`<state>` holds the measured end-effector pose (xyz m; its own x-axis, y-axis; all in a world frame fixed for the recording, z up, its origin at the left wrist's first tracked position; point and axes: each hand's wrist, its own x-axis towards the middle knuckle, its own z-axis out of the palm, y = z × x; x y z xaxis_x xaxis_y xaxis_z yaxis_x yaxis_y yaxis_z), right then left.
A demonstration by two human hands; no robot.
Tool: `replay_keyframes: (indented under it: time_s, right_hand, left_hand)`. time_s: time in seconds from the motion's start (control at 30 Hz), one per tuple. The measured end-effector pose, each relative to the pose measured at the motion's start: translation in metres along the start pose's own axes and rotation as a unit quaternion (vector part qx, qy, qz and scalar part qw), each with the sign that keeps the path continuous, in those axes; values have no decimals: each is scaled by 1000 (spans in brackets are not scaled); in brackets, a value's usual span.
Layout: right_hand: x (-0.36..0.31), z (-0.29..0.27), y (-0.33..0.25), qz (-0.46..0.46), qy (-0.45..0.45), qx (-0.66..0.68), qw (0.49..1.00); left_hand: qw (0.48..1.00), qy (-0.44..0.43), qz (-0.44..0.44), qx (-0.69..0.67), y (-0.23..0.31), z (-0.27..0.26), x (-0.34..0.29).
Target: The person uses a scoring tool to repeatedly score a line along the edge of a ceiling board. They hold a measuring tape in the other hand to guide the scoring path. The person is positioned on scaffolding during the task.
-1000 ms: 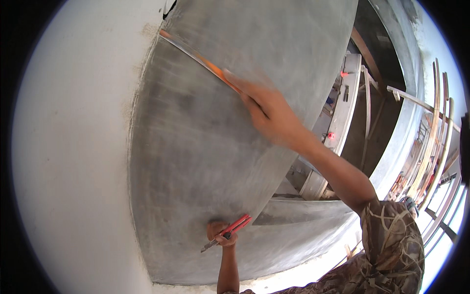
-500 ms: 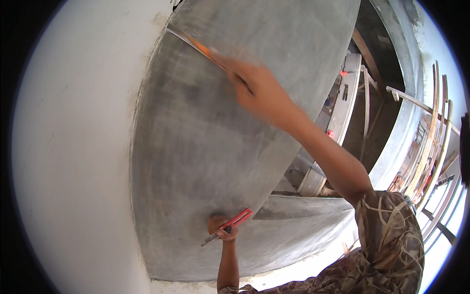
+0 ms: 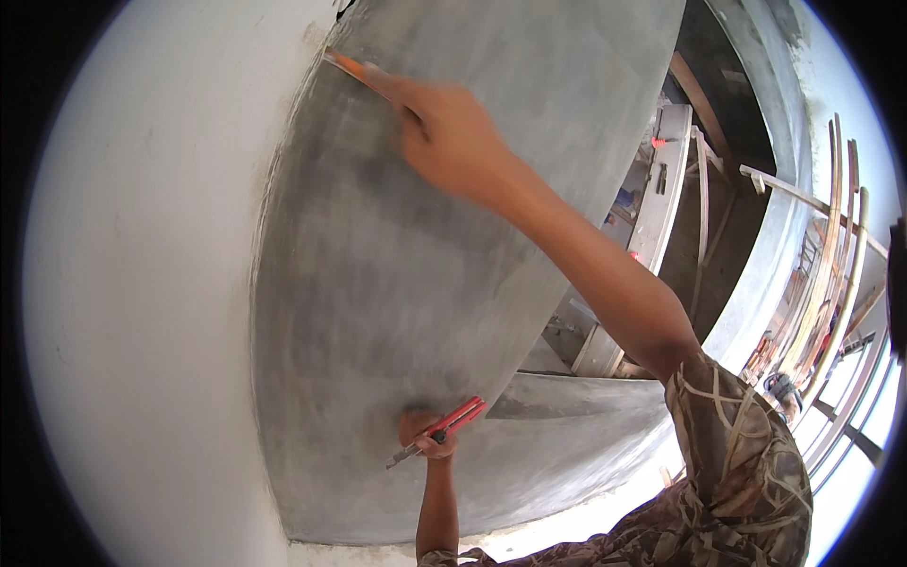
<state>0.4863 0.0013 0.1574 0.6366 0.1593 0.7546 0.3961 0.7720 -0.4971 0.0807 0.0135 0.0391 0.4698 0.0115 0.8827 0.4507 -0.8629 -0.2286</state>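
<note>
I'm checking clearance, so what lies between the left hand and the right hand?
Just a bare stretch of the smooth grey surface shows between the left hand and right hand in the head view.

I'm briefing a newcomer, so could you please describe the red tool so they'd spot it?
Find the grey surface right of the white wall. Near its lower end, the left hand grips the red tool, its grey tip pointing lower left. Its red colour sets it apart from the orange tool in the right hand.
</note>
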Motion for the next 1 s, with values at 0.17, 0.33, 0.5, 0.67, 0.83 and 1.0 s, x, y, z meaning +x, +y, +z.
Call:
replay_keyframes:
  time_s: [0.17,0.33,0.5,0.67,0.83,1.0]
  right_hand:
    - [-86,-21,11,125,-76,18,989]
    - [-51,-20,0,96,-46,-28,994]
    - [16,2,-15,5,-20,-24,999]
    - [-54,3,7,-50,41,-19,998]
    - [-68,-16,-2,95,-45,-41,994]
    - [-40,-14,-2,81,-39,-97,991]
  left_hand:
    - [998,-2,-32,-51,6,-1,14]
    - [997,13,-28,-76,3,5,5]
    - [996,37,-19,-80,0,9,1]
    - [995,-3,-43,-95,10,6,14]
    - [997,-3,-34,-75,-1,3,6]
    - [998,-25,2,-62,6,4,9]
